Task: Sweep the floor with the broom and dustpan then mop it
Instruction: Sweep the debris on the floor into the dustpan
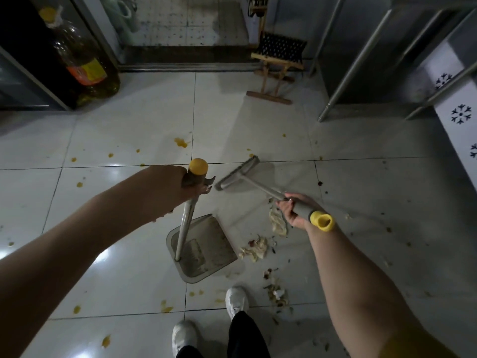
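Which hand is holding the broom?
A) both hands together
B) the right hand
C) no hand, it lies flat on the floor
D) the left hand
B: the right hand grips the broom by its grey handle, while the left hand holds the upright handle of the dustpan.

Up and away to the left of the left hand [170,187], a big oil bottle [82,60] with a yellow cap and an orange label stands in the dark corner. Straight out beyond the right hand [294,210], there's a wooden folding stool [280,51] by the door sill [185,54]. Further to that hand's right are slanting metal table legs [347,78] and a white panel [456,130] with snowflake cut-outs. Below both hands are two white shoes [236,299].
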Demonstrator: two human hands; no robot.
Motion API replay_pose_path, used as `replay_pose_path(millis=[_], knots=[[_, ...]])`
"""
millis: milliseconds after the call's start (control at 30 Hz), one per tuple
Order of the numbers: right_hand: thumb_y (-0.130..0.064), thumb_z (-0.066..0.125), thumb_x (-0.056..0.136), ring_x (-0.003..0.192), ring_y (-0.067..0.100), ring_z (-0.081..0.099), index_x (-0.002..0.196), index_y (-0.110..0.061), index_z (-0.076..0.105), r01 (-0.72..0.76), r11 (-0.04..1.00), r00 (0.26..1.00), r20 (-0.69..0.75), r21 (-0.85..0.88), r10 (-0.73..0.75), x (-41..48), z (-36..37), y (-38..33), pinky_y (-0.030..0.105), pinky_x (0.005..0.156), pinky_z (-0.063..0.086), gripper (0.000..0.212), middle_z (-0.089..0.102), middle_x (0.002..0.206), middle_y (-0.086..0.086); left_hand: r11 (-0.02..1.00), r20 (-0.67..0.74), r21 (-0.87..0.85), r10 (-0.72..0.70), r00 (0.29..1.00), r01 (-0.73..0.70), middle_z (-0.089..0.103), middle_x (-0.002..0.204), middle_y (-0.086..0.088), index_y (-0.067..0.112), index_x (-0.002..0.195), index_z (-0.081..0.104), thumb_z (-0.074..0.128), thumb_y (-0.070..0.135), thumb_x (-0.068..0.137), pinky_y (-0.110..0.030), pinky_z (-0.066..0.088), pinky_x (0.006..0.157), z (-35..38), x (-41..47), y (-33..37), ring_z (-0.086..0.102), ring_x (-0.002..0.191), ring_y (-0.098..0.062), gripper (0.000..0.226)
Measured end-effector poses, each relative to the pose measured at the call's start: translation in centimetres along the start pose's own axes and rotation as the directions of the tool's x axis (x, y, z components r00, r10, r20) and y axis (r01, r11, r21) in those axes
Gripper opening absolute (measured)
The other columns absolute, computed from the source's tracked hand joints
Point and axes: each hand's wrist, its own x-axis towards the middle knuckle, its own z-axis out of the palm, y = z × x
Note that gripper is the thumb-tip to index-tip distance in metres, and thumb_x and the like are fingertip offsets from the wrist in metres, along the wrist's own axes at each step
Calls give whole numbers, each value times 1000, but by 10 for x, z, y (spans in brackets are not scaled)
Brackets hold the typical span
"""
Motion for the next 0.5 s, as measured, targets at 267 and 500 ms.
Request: replay_pose_path(millis=[267, 500], knots=[[-3, 59, 84, 38, 18, 59, 140, -8, 42, 179, 972, 977, -140, 153, -158, 19, -29, 13, 18, 40, 51, 59, 59, 67, 17, 994, -29, 74, 76, 997, -74, 53, 49, 0, 18, 75, 51, 46, 58, 83, -10, 34, 26, 17, 0, 3, 48, 29, -4, 42], [-16, 54, 90, 36, 14, 58, 105, -1, 48, 131, 969, 986, -125, 207, -107, -43, -114, 73, 18, 37, 50, 22, 58, 53, 13, 977, -27, 129, 177, 984, -172, 50, 50, 3, 14, 85, 57, 44, 58, 86, -8, 30, 25, 36, -28, 4, 44, 28, 0, 45]])
